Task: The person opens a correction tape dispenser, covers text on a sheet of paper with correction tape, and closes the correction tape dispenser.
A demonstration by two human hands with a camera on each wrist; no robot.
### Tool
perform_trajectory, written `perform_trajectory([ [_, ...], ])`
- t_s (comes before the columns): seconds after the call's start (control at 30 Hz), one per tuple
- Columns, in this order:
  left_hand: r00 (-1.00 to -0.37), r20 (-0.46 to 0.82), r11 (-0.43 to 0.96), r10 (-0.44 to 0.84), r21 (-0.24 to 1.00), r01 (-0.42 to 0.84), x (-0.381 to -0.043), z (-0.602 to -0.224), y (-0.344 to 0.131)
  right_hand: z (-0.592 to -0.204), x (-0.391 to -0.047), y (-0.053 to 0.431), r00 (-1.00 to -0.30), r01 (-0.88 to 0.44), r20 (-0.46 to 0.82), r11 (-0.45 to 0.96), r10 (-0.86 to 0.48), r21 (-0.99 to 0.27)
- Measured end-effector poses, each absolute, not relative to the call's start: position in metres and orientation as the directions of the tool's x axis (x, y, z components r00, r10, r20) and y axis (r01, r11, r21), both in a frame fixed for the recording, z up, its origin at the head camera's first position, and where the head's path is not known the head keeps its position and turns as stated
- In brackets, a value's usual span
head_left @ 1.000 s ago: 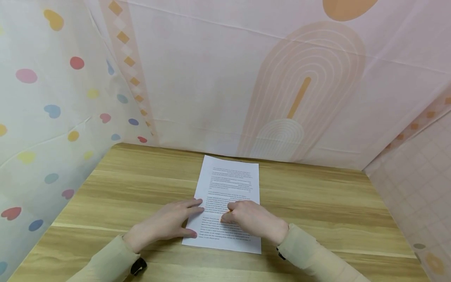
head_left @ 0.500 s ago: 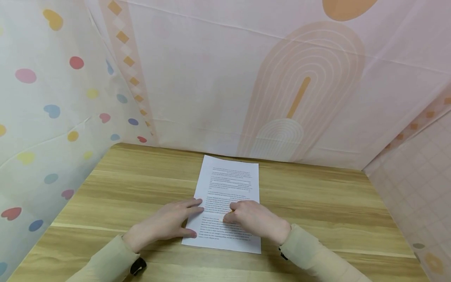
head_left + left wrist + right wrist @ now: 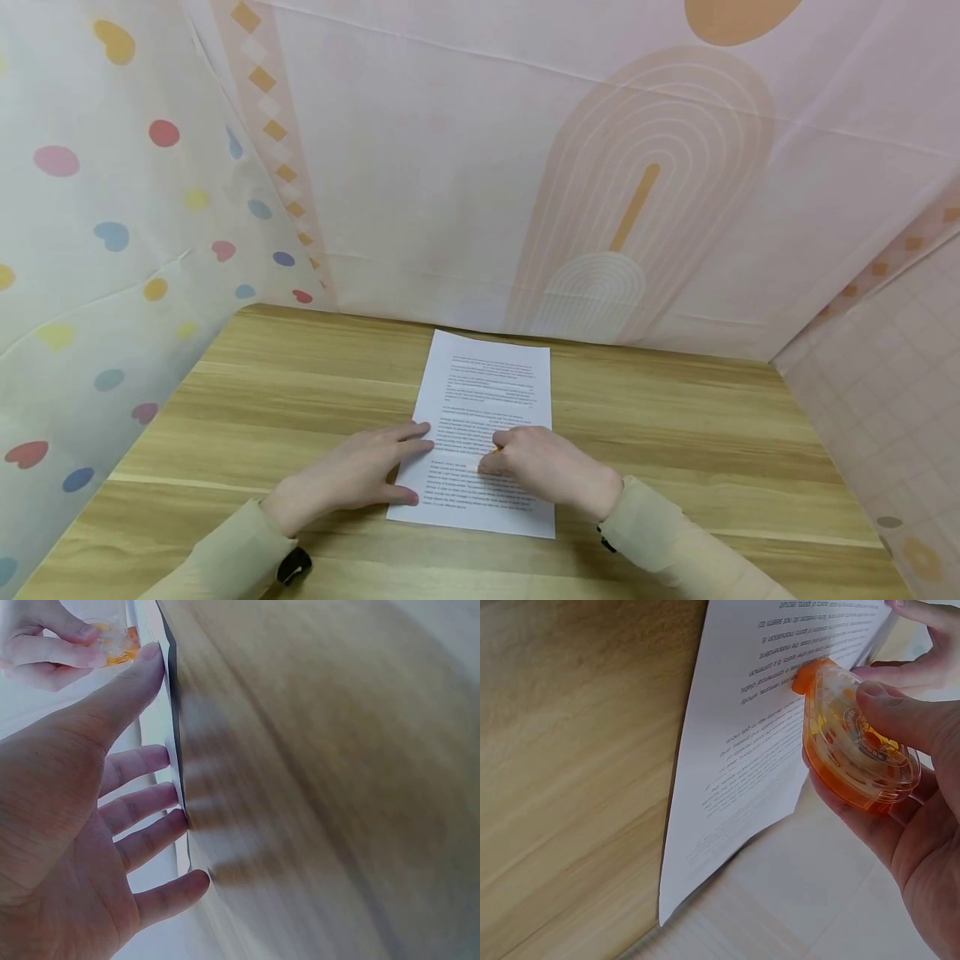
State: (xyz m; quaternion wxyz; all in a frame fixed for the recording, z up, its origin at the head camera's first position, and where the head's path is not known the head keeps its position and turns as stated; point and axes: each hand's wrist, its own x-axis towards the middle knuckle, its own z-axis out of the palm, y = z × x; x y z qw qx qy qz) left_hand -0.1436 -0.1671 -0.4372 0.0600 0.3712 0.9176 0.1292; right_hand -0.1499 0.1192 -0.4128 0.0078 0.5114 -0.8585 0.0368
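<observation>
A sheet of printed paper point(image 3: 495, 392) lies on the wooden table, with lines of black text. My right hand point(image 3: 551, 467) grips an orange, see-through correction tape dispenser point(image 3: 859, 739) between thumb and fingers. The dispenser's orange tip meets the paper on a line of text near the middle of the sheet. In the head view the hand hides most of the dispenser. My left hand point(image 3: 360, 471) rests spread over the sheet's left edge, fingertips and thumb on the paper.
The wooden table point(image 3: 712, 450) extends on both sides of the sheet. A pale patterned cloth point(image 3: 427, 167) hangs behind the table's far edge, and a dotted cloth point(image 3: 90, 333) hangs at the left. Black bands show at both sleeves.
My right hand has slid slightly to the right along the text with the correction tape dispenser. The left hand and the sheet stay nearly where they were.
</observation>
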Motion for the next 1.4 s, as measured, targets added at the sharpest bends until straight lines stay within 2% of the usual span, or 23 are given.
perform_trajectory([
  [0.83, -0.718, -0.016, 0.693, 0.696, 0.278, 0.665, -0.143, -0.438, -0.167, -0.411, -0.148, 0.129, -0.472, -0.881, 0.071, 0.468, -0.879, -0.069],
  [1.4, -0.716, -0.017, 0.693, 0.698, 0.27, 0.669, -0.144, -0.439, -0.167, -0.409, -0.149, 0.135, -0.496, -0.864, 0.022, 0.491, -0.868, -0.112],
])
